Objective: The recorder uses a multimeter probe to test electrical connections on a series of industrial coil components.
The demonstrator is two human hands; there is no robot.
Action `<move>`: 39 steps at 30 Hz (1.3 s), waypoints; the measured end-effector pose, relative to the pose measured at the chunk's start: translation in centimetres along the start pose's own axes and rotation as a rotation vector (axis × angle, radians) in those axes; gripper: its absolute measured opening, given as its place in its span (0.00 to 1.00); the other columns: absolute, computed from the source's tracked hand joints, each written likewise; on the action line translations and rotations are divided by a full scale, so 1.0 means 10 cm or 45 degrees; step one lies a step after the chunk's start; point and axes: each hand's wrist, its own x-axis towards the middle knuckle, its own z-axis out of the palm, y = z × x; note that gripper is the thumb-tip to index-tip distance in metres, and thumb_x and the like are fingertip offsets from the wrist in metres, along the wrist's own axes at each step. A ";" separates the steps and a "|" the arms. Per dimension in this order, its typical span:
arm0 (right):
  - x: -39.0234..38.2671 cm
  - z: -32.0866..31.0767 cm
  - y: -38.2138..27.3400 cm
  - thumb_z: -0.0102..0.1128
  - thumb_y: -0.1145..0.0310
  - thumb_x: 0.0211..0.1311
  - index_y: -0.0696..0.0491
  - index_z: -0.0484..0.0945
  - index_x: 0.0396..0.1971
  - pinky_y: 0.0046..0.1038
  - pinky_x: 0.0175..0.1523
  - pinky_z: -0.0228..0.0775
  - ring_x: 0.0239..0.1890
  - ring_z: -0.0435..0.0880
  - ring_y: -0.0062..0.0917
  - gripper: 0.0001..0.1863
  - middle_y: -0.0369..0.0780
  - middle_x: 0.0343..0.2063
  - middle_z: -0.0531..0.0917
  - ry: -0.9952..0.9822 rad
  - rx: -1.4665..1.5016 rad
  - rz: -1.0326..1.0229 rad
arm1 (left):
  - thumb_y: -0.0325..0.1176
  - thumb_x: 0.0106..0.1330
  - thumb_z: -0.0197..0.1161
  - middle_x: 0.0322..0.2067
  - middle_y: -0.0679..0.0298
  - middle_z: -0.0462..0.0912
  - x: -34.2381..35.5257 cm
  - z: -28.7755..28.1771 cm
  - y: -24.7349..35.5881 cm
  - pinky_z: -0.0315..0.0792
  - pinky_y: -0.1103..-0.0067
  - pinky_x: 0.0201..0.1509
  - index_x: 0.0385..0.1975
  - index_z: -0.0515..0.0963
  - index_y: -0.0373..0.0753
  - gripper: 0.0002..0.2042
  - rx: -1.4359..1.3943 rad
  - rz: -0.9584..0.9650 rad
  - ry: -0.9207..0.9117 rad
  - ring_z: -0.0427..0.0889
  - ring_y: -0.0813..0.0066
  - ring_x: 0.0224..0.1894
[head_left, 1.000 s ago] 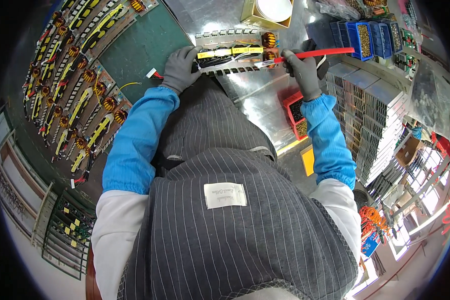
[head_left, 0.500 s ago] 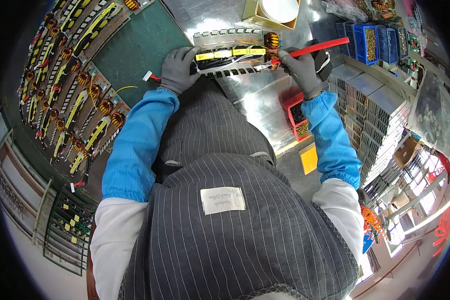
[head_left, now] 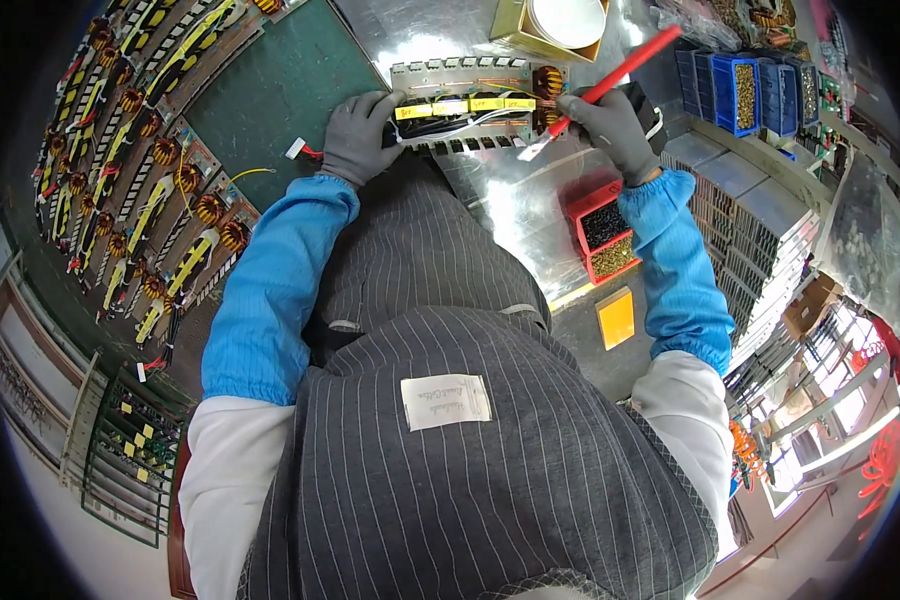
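A circuit board (head_left: 431, 75) lies on the metal bench, with yellow-labelled black parts, a row of pale components and a copper-wound ring coil (head_left: 548, 80) at its right end. My gloved left hand (head_left: 362, 135) is closed on the board's left end, thumb along the near side. In my gloved right hand (head_left: 610, 128) is a slim red-handled brush (head_left: 625, 68), slanting from upper right down to its pale tip. That tip sits just off the board's near right edge. The right fingers are beside the coil and partly hide the handle.
Many similar boards (head_left: 120, 150) fill the rack at left, around a green mat (head_left: 280, 90). A red bin (head_left: 610, 255) of small black and brass-coloured parts stands right of the bench middle. Blue bins (head_left: 740, 92) and stacked grey metal pieces (head_left: 745, 200) are at the right.
The brush has swung steeper, its upper end going farther away, and its tip has dropped nearer to me. My right hand has shifted slightly right; my left stays on the board.
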 end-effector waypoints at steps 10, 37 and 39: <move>-0.05 0.31 0.12 0.65 0.61 0.69 0.60 0.85 0.37 0.19 0.27 0.65 0.21 0.74 0.13 0.15 0.32 0.22 0.81 0.222 0.065 -0.126 | 0.42 0.48 0.78 0.54 0.60 0.77 0.01 0.00 0.00 0.71 0.62 0.61 0.63 0.71 0.50 0.38 -0.008 0.007 0.010 0.77 0.56 0.56; 0.02 0.49 0.05 0.66 0.58 0.66 0.58 0.87 0.35 0.23 0.29 0.71 0.22 0.80 0.16 0.16 0.35 0.20 0.83 0.266 -0.095 -0.130 | 0.43 0.48 0.79 0.55 0.59 0.76 0.01 0.01 0.00 0.71 0.62 0.62 0.64 0.71 0.50 0.39 0.037 -0.006 -0.032 0.77 0.56 0.57; 0.04 0.57 0.01 0.67 0.55 0.64 0.56 0.88 0.35 0.26 0.31 0.76 0.22 0.83 0.19 0.17 0.37 0.19 0.85 0.264 -0.068 -0.177 | 0.44 0.48 0.79 0.55 0.59 0.76 0.01 0.00 -0.01 0.71 0.62 0.62 0.64 0.71 0.50 0.39 0.037 -0.011 -0.036 0.77 0.56 0.57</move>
